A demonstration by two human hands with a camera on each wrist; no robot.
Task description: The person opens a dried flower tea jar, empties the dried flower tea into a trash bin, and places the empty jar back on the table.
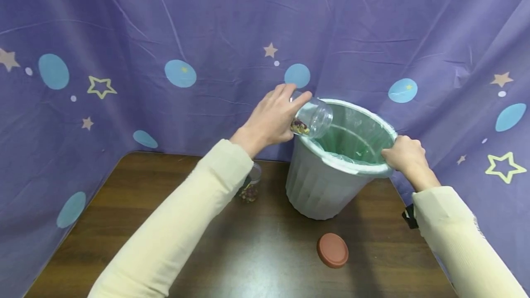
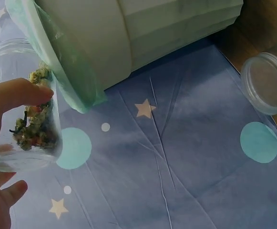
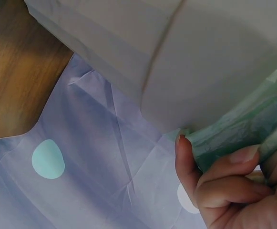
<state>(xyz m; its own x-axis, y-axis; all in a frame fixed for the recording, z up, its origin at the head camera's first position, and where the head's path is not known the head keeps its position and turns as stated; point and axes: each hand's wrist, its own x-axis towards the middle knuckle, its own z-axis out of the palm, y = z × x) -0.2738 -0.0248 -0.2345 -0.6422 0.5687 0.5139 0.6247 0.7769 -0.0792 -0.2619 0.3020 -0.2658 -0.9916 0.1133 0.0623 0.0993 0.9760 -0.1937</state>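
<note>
My left hand (image 1: 269, 116) grips a clear jar (image 1: 319, 116), tilted on its side with its mouth at the left part of the bin's rim. Dried flower-like bits (image 2: 35, 129) in red, yellow and green lie along the jar's lower side. The bin (image 1: 316, 183) is pale grey, ribbed and stands on the table, lined with a thin green plastic bag (image 2: 83, 93) folded over its rim. My right hand (image 1: 406, 154) holds the bin's rim on the right, fingers curled over the edge and the bag, as the right wrist view (image 3: 233, 186) shows.
Partly behind my left forearm, a second clear jar (image 1: 250, 190) with similar dried bits stands on the brown wooden table (image 1: 256, 252). A round reddish-brown lid (image 1: 333, 250) lies in front of the bin. A purple curtain (image 1: 232, 36) with stars and dots hangs behind and beside the table.
</note>
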